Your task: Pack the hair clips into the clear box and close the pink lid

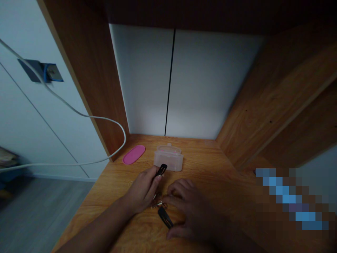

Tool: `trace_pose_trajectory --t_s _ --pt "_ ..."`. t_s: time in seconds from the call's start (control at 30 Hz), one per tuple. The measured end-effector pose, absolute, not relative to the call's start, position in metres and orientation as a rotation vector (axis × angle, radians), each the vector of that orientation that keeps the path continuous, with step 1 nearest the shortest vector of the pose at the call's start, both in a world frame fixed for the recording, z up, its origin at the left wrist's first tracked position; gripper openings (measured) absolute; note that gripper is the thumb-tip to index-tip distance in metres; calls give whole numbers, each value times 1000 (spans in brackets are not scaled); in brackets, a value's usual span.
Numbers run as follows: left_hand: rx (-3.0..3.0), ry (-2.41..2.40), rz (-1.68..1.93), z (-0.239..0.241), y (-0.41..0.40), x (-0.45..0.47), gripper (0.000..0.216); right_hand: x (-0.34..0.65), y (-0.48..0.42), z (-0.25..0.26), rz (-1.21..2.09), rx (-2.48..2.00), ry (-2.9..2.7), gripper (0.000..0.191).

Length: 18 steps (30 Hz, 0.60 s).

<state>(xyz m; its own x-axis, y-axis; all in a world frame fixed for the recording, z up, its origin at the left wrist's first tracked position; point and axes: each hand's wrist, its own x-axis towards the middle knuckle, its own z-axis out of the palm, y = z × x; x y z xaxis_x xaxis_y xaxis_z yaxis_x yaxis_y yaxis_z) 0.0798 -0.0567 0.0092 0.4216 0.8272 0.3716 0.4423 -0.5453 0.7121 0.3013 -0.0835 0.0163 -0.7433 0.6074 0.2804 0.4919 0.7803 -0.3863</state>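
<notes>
My left hand [143,189] pinches a black snap hair clip [162,169] between thumb and fingers, just in front of a small translucent plastic box [168,161]. Fingers apart, my right hand [188,207] hovers low over the table. Its thumb is at the lower end of a second black hair clip [165,216], and whether it touches cannot be made out. Between the hands lies a little heap of small shiny pieces [159,203], too small and blurred to name. The right fingertips are close beside this heap.
A pink oval piece [134,154] lies on the wooden tabletop [207,165], left of the box. A white cable [105,118] loops past the left wooden panel [86,70]. White panels [200,84] close the back; a wooden side [252,105] stands at right.
</notes>
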Motion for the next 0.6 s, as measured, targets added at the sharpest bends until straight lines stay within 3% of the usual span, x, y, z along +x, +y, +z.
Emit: trace_pose_trajectory --t_s 0.23,0.4,0.6 --pt "1947 1041 1090 4 -56 79 25 299 -87 22 462 -788 -2617 50" --pt "1875 1049 1161 3 -55 80 29 298 -88 19 576 -761 -2512 5" --pt "1881 993 1122 6 -55 83 28 307 -79 5 938 -812 -1965 14"
